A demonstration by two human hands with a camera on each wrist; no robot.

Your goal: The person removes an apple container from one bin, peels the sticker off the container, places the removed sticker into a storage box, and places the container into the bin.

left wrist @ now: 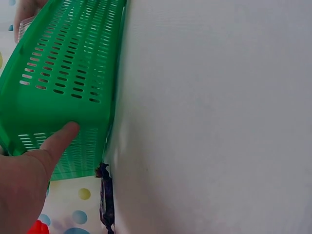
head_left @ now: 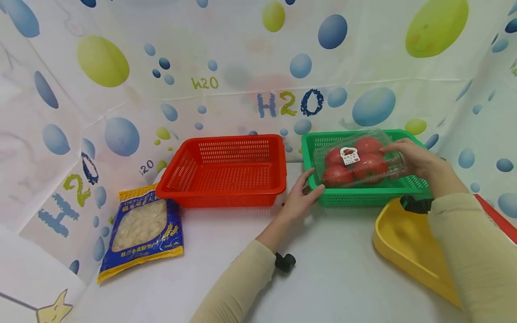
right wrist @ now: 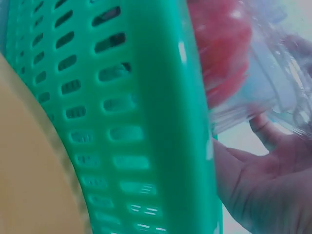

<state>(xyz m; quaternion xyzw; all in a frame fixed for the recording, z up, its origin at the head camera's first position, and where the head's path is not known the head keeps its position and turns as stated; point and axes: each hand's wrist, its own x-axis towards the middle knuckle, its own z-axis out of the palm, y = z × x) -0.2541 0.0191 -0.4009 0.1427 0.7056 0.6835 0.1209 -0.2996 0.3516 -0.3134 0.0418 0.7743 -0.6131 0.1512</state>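
- Right sleeve, nearest the camera: it crosses above a yellow tray, so that the arm reaches the green basket from its right-hand side.
- Right hand: thumb and fingers grip the right end of a clear pack, an end hold that leaves the label and most of the lid uncovered. Some fingertips are hidden behind the plastic.
- Clear pack: it lies slanted within the mouth of the green basket, its left end near the basket's left wall. Whether its underside bears on the basket floor cannot be told. Its walls keep the red tomatoes together.
- Left hand: thumb and forefinger are spread against the basket's near left corner, the thumb laid along the outer wall; the placing suggests steadying. The remaining fingers are largely hidden.
- Dark wrapped item: it lies on the counter just beside the basket's end wall; its contents cannot be told.
- Red basket: it stands to the left of the green one, both roughly in line along the patterned backdrop.
- Blue-and-yellow bag: it lies flat, printed face up, its upper right part against or beneath the red basket's corner.
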